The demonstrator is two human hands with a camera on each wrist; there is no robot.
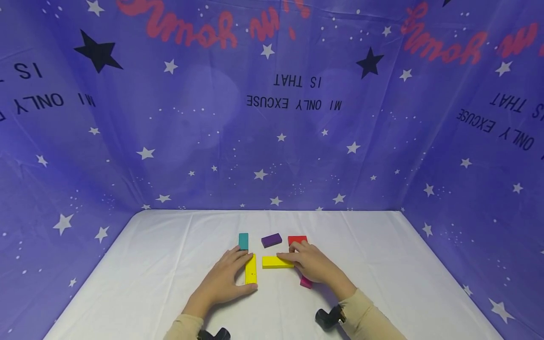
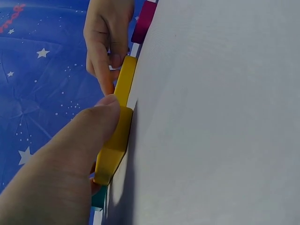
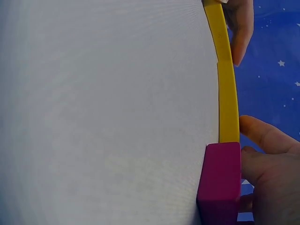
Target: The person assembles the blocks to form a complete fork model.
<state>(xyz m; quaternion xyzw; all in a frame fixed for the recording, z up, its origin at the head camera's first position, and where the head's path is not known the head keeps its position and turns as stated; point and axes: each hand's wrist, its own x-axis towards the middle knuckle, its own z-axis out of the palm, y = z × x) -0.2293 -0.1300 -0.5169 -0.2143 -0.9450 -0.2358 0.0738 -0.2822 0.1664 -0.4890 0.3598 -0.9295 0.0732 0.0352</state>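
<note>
In the head view my left hand (image 1: 224, 278) spans an upright-running yellow block (image 1: 250, 270), its index finger at the far end and thumb at the near end. My right hand (image 1: 315, 263) holds a second yellow block (image 1: 274, 262), lying crosswise, by its right part; the index finger touches its far edge, and the thumb is hidden from above. Just beyond the left fingers lies a teal block (image 1: 243, 241). A red block (image 1: 297, 240) is partly covered by the right fingers. Beneath the right palm, a magenta block (image 3: 220, 180) shows in the right wrist view.
A purple block (image 1: 271, 240) lies slightly askew between the teal and red ones. White cloth (image 1: 140, 283) covers the table, and a purple star-printed curtain (image 1: 272, 156) rises at its back and sides.
</note>
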